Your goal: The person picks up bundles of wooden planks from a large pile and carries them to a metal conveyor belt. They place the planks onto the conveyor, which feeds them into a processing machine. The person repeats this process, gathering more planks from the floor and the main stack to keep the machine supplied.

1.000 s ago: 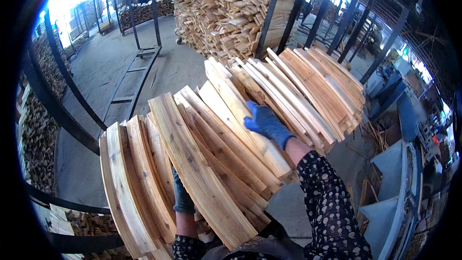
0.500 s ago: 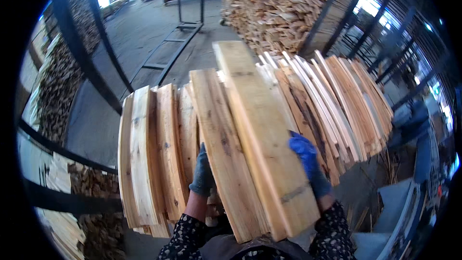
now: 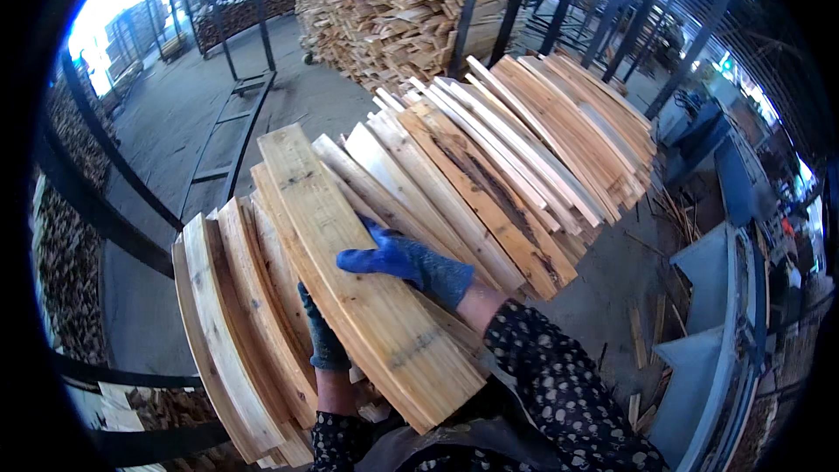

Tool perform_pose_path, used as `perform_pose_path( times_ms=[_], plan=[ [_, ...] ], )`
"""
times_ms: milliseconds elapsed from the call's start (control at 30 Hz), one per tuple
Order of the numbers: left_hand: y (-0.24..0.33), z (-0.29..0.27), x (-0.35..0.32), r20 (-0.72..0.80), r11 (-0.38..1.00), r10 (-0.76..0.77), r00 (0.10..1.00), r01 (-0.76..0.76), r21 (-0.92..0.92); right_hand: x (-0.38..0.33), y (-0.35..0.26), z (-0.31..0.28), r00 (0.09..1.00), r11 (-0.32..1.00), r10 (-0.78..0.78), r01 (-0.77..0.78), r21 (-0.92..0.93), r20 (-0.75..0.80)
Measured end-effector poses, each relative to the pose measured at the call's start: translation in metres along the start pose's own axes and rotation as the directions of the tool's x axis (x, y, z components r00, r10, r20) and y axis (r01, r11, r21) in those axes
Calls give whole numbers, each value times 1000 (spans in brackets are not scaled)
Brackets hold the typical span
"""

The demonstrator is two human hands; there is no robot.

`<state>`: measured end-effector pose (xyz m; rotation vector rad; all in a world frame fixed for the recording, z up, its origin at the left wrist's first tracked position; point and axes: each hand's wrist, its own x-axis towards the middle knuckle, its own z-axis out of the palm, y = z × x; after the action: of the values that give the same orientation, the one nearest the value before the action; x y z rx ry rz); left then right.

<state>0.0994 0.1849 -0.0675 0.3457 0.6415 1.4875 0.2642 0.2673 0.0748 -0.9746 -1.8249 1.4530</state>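
Note:
A long, pale wooden board (image 3: 350,288) lies lengthwise in front of me, squared on top of a second board (image 3: 268,182) whose left edge shows beneath it. My left hand (image 3: 325,332), in a dark glove, holds the left side of this pair, its fingers partly hidden by the wood. From the right, my blue-gloved right hand (image 3: 411,267) grips the upper board at its right edge, with a digit laid across its face. More boards lie side by side below, including a brown-streaked one (image 3: 489,183) to the right and a pale one (image 3: 218,297) to the left.
Thin boards (image 3: 559,114) fan out toward the far right. Behind stands a tall stack of wood (image 3: 384,17). Dark metal posts (image 3: 114,149) rise at left, near a floor frame (image 3: 232,144). Blue-grey metal troughs (image 3: 699,315) and wood scraps lie at right.
The upper board has shifted left onto the other board, which it previously overlapped only partly. My right hand has moved from its lower right edge to its middle. The view has swung right.

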Motion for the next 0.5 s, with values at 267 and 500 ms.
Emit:
perform_pose_path(
  times_ms=[267,500],
  plan=[
    [4,-15,-17,-10,996,89,996,-89,14,-13,-3,9,993,958,-18,-17,285,119],
    [63,82,-28,-16,971,232,973,-231,62,-33,-66,-18,988,925,-148,119,361,53]
  ],
)
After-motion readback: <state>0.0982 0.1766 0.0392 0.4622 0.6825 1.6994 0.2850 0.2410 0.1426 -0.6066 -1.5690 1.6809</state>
